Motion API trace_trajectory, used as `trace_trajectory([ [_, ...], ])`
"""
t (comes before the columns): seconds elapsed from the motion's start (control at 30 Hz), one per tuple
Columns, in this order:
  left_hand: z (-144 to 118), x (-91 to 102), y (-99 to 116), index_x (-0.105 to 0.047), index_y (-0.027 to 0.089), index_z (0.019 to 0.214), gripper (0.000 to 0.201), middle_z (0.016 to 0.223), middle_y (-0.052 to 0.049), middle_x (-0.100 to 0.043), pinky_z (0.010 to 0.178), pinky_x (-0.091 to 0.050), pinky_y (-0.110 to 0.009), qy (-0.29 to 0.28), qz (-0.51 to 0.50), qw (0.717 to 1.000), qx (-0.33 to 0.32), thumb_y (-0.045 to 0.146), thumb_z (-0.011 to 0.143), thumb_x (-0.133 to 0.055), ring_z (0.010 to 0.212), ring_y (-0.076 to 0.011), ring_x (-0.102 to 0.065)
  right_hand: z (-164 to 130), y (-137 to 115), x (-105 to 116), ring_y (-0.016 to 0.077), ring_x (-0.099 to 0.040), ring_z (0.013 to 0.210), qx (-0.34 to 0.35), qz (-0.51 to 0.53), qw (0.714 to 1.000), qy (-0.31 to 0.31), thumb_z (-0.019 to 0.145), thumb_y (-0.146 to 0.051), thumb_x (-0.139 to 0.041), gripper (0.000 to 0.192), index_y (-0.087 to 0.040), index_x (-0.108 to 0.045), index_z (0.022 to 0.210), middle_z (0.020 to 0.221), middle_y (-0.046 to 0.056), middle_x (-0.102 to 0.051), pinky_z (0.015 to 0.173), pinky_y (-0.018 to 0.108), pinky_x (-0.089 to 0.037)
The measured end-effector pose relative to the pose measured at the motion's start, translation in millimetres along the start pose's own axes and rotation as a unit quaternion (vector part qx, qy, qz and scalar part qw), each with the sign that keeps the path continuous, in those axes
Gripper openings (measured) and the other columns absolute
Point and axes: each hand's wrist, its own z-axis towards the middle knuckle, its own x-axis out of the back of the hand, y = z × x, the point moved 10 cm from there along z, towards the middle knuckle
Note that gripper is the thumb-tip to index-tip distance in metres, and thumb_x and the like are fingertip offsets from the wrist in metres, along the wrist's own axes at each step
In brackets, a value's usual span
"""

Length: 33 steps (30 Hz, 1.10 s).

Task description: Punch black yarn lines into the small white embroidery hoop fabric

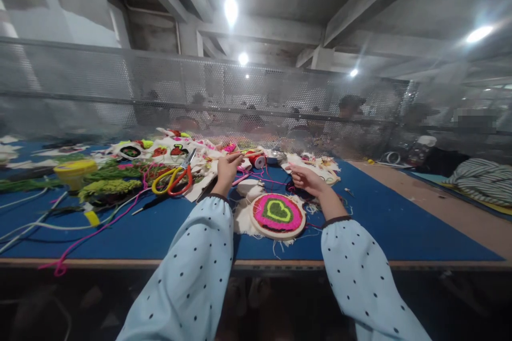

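Note:
An embroidery hoop [278,216] lies on the blue table, its fabric worked with a green heart, a yellow-green outline and a pink ground. Beyond it on the left, my left hand [228,171] is raised with its fingers drawn together; anything between them is too small to make out. My right hand [307,178] hovers behind the hoop's right side, fingers curled in a pinch, and what they hold cannot be made out. Between the hands run strands of magenta yarn [274,181]. A pink stick-like tool [240,179] lies next to my left hand.
Scissors [174,178] with yellow and orange handles lie left, near a yellow-lidded tub [75,173] and green yarn bundles [110,189]. A red spool [256,160] and a metal bowl [275,157] stand behind. A perforated metal screen [224,101] closes the table's back.

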Motion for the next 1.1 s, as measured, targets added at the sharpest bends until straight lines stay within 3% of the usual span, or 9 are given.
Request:
trace_trajectory([
  [0.1,-0.9,0.1,1.1,-0.069,0.008,0.09,0.028,0.071,-0.007,-0.068,0.06,-0.045,-0.025,-0.007,0.024,1.0,0.002,0.025,0.07,-0.06,0.061,-0.015,-0.06,3.6,6.4,8.1,0.004,-0.034,0.041,-0.01,-0.084,0.995,0.049,0.067,-0.029,-0.066,0.024,-0.015,-0.055,0.082,0.049,-0.008,-0.041,0.039,0.016,-0.026],
  [0.2,-8.9,-5.8,16.5,-0.07,0.013,0.089,0.024,0.074,-0.007,-0.068,0.062,-0.043,-0.026,-0.029,0.179,0.982,-0.057,0.023,0.074,-0.054,0.066,-0.0171,-0.06,4.4,0.7,11.0,0.0068,-0.036,0.042,0.029,-0.213,0.971,0.102,0.071,-0.029,-0.059,0.015,-0.018,-0.051,0.076,0.05,-0.007,-0.041,0.043,0.019,-0.028],
  [0.27,-19.6,-18.2,30.0,-0.071,0.017,0.086,0.023,0.077,-0.007,-0.069,0.065,-0.042,-0.027,-0.058,0.319,0.938,-0.122,0.022,0.077,-0.05,0.072,-0.0191,-0.06,0.0,-14.1,13.7,0.0098,-0.038,0.046,0.091,-0.342,0.92,0.169,0.076,-0.024,-0.051,0.006,-0.019,-0.05,0.078,0.052,-0.005,-0.042,0.047,0.021,-0.028],
  [0.33,-31.9,-35.2,36.2,-0.071,0.018,0.081,0.025,0.079,-0.008,-0.068,0.065,-0.04,-0.027,-0.105,0.421,0.884,-0.172,0.022,0.081,-0.046,0.075,-0.0204,-0.059,-6.1,-26.4,12.8,0.0131,-0.043,0.052,0.128,-0.471,0.843,0.225,0.078,-0.018,-0.044,0.01,-0.019,-0.049,0.086,0.057,-0.002,-0.048,0.052,0.024,-0.029],
  [0.43,-45.3,-54.6,35.7,-0.07,0.018,0.08,0.029,0.08,-0.01,-0.068,0.064,-0.038,-0.026,-0.169,0.489,0.831,-0.206,0.021,0.084,-0.042,0.077,-0.0204,-0.059,-6.1,-28.3,5.9,0.0171,-0.05,0.063,0.131,-0.572,0.783,0.209,0.078,-0.012,-0.04,0.02,-0.018,-0.047,0.097,0.069,0.004,-0.057,0.06,0.026,-0.031],
  [0.6,-46.9,-61.1,32.1,-0.071,0.018,0.084,0.025,0.082,-0.01,-0.068,0.066,-0.039,-0.026,-0.191,0.52,0.806,-0.211,0.02,0.082,-0.046,0.078,-0.0204,-0.059,-10.7,-39.4,1.8,0.0184,-0.054,0.076,0.167,-0.59,0.762,0.208,0.079,-0.016,-0.041,0.014,-0.02,-0.052,0.087,0.082,0.005,-0.062,0.068,0.027,-0.034],
  [0.8,-44.9,-64.4,33.0,-0.072,0.019,0.086,0.025,0.08,-0.007,-0.07,0.069,-0.039,-0.026,-0.204,0.47,0.827,-0.231,0.02,0.082,-0.047,0.076,-0.0186,-0.059,-16.1,-50.9,-10.6,0.0187,-0.052,0.085,0.256,-0.582,0.743,0.207,0.077,-0.018,-0.044,0.013,-0.019,-0.056,0.078,0.086,0.006,-0.059,0.077,0.029,-0.036],
  [0.93,-46.1,-67.1,33.9,-0.072,0.019,0.088,0.024,0.083,-0.006,-0.07,0.07,-0.04,-0.025,-0.225,0.447,0.827,-0.257,0.02,0.082,-0.049,0.076,-0.0175,-0.058,-10.2,-40.2,-8.6,0.0171,-0.054,0.078,0.227,-0.565,0.773,0.178,0.076,-0.019,-0.046,0.011,-0.019,-0.058,0.077,0.08,0.002,-0.062,0.072,0.028,-0.037],
  [1.1,-37.6,-55.7,33.1,-0.071,0.021,0.088,0.022,0.086,-0.005,-0.07,0.072,-0.041,-0.025,-0.201,0.445,0.839,-0.239,0.023,0.081,-0.051,0.082,-0.0184,-0.059,-4.3,-29.7,-9.8,0.0152,-0.053,0.068,0.201,-0.545,0.8,0.151,0.074,-0.019,-0.048,0.01,-0.019,-0.058,0.077,0.074,0.001,-0.062,0.065,0.026,-0.037],
])
